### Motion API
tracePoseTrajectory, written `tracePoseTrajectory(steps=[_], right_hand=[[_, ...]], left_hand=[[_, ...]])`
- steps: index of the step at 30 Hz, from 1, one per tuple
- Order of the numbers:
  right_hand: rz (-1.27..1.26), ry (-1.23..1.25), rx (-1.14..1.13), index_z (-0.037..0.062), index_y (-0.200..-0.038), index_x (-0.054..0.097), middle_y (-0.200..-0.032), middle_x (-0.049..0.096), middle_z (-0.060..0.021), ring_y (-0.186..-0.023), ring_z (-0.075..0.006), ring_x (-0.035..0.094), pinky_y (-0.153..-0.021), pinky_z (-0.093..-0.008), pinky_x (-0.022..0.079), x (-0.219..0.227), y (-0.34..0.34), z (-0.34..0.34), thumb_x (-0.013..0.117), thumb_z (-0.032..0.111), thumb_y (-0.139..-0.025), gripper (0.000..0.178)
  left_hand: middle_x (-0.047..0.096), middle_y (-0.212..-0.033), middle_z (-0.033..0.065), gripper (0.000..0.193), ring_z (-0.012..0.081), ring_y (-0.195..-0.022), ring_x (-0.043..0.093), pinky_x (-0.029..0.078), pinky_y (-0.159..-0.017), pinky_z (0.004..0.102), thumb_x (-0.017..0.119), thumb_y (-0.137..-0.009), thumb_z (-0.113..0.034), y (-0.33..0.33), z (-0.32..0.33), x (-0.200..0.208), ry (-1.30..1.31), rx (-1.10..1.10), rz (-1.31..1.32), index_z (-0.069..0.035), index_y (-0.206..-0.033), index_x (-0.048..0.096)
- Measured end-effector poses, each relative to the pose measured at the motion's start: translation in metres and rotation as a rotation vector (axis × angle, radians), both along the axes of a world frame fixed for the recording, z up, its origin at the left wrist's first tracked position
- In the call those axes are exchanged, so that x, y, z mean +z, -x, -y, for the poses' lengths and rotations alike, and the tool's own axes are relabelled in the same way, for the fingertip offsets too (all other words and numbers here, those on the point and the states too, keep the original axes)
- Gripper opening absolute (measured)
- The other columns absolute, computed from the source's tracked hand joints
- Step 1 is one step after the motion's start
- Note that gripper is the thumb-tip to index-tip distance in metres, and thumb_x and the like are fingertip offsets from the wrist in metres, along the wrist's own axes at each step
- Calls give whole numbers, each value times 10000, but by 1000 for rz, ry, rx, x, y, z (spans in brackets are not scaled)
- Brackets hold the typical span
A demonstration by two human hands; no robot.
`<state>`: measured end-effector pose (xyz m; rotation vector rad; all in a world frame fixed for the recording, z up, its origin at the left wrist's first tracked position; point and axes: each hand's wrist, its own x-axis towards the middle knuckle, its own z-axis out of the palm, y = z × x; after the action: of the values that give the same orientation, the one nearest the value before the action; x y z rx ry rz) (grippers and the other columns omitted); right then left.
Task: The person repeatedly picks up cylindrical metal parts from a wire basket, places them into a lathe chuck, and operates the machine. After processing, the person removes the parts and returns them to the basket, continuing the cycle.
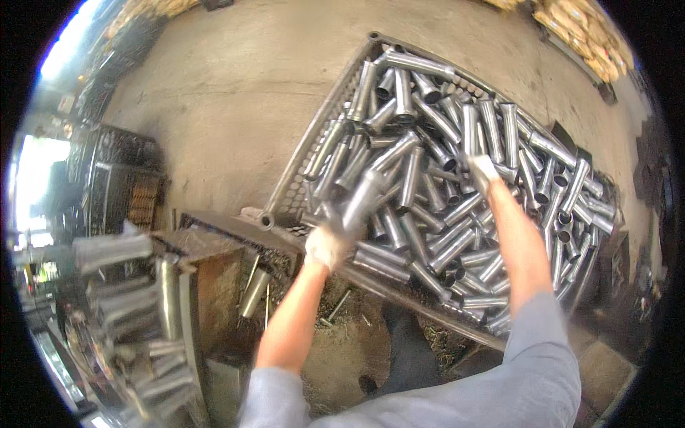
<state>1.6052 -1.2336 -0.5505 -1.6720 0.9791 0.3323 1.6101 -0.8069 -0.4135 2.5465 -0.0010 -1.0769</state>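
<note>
A large metal mesh bin (314, 146) holds a heap of several shiny metal tubes (457, 214). My left hand (327, 245), in a white glove, is closed around one metal tube (362, 197) and lifts it over the bin's near rim; the tube is blurred. My right hand (483, 171), also gloved, reaches down into the middle of the heap and touches the tubes there. Whether it grips one I cannot tell.
At the left stands a rusty machine block (214, 278) with more metal tubes (153, 314) stacked beside it. Bare concrete floor (228, 85) lies beyond the bin. Stacked sacks (581, 32) sit at the far right. Debris covers the ground under my arms.
</note>
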Motion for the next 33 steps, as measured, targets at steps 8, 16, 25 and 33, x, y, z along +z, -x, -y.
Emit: tracePoseTrajectory(steps=[8,16,25,33], right_hand=[[88,-274,498,-24,-1303,668,-972,771,-107,-853,-192,720,-860,-391,596,179,253,-250,828,274,-760,640],[388,-405,1398,-54,-1475,588,-1390,696,-204,-1254,-256,678,-1101,-381,506,353,404,-597,902,234,-692,891],[1095,-310,1919,51,-1133,737,-1149,744,-141,-1048,-311,748,-949,-398,595,460,575,-878,811,126,-748,399],[1590,182,2484,72,-943,700,-901,697,-200,-769,-404,726,-657,-512,579,494,609,-1037,666,224,-826,195]], left_hand=[[760,-1133,138,700,286,-1045,751,596,-925,406,940,-759,-438,338,-196,132,135,423,100,-87,-1300,666],[745,-1176,152,569,271,-1124,731,599,-951,414,958,-743,-283,688,-414,148,-76,988,782,-70,-1209,713],[783,-957,105,397,184,-858,764,622,-801,346,927,-799,-279,902,-574,244,-199,1482,1348,-82,-1069,711],[783,-1022,74,401,179,-949,747,600,-867,347,904,-795,-180,866,-731,301,-169,1432,1360,-74,-1134,718]])
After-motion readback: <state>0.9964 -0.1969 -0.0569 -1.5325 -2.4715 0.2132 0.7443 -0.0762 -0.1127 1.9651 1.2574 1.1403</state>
